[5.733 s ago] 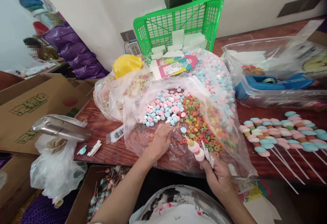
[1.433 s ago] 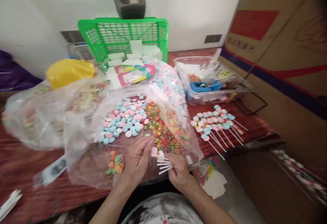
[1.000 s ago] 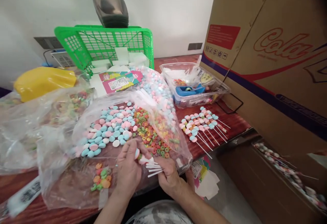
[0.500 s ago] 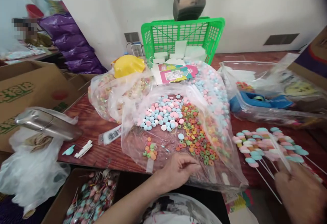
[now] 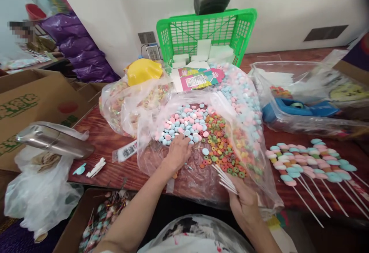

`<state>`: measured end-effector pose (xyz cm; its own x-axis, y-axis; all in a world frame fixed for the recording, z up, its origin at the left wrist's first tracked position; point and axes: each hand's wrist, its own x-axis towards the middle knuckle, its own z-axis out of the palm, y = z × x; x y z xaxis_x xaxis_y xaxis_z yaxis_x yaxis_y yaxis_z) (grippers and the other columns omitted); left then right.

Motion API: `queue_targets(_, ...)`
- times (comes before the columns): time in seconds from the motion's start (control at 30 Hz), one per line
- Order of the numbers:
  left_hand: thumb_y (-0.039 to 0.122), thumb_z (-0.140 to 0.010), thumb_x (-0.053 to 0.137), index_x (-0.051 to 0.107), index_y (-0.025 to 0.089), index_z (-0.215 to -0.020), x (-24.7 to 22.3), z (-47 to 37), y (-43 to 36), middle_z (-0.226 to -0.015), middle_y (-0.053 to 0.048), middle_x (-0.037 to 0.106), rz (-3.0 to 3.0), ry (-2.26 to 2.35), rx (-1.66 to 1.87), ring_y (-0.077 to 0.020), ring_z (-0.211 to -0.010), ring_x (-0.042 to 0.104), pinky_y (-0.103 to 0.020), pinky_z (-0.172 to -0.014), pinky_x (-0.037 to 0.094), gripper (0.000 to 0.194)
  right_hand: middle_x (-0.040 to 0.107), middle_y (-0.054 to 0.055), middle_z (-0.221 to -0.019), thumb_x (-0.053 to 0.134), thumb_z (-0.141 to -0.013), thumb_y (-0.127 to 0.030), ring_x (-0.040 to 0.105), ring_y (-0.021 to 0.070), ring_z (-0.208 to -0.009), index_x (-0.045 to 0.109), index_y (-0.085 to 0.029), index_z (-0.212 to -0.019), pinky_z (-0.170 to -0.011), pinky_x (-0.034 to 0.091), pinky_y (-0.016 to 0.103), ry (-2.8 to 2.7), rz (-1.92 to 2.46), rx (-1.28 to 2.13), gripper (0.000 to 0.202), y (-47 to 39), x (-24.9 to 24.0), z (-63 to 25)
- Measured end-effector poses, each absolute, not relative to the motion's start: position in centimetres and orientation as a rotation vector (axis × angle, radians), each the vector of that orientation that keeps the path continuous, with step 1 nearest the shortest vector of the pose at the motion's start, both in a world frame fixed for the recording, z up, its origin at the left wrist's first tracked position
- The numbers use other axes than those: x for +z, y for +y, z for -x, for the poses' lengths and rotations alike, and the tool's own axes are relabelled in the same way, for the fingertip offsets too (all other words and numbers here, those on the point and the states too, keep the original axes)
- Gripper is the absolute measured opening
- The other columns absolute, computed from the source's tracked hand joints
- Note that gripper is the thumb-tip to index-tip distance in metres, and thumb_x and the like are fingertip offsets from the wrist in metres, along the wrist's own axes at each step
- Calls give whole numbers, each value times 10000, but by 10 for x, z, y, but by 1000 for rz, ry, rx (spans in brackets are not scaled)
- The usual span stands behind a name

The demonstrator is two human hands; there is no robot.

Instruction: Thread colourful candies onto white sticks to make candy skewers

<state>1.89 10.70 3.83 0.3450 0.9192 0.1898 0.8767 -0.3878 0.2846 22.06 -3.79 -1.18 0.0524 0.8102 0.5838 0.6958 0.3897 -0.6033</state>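
Observation:
My left hand (image 5: 179, 153) reaches onto the near edge of a pile of small pink, blue and white marshmallow-like sweets (image 5: 187, 124). Its fingers are bent downward and slightly apart, with the tips partly hidden. A bunch of thin white sticks (image 5: 224, 180) is gripped in my right hand (image 5: 245, 197), pointing up and left. Just beyond those sticks lie colourful cereal rings (image 5: 223, 149), spread beside the sweets on a clear plastic bag (image 5: 155, 160). Several threaded skewers (image 5: 314, 162) of sweets and rings rest on the table to the right.
Behind the bag stands a green basket (image 5: 206, 26) with white cards. A clear bin (image 5: 305, 124) is at the right, a steel flask (image 5: 54, 139) at the left. Bagged cereal rings (image 5: 115, 105) lie at the back left. Below the table edge is a box of finished skewers (image 5: 100, 222).
My right hand has left the skewers at the right and come to the bag's front with the sticks. My left hand has moved up and left from near the rings to the sweets.

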Motion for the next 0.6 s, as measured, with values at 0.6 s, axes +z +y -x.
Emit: queue_targets(0.6, 395, -776, 651, 695, 243, -814, 27, 10, 102, -886, -46, 734, -2305, 1299, 1117, -246, -841, 677, -357, -805, 525, 163, 566, 103, -547, 680, -708, -399, 439, 178, -423, 722, -178, -672, -466, 241, 336, -858, 2526, -595, 227, -121, 11, -513)
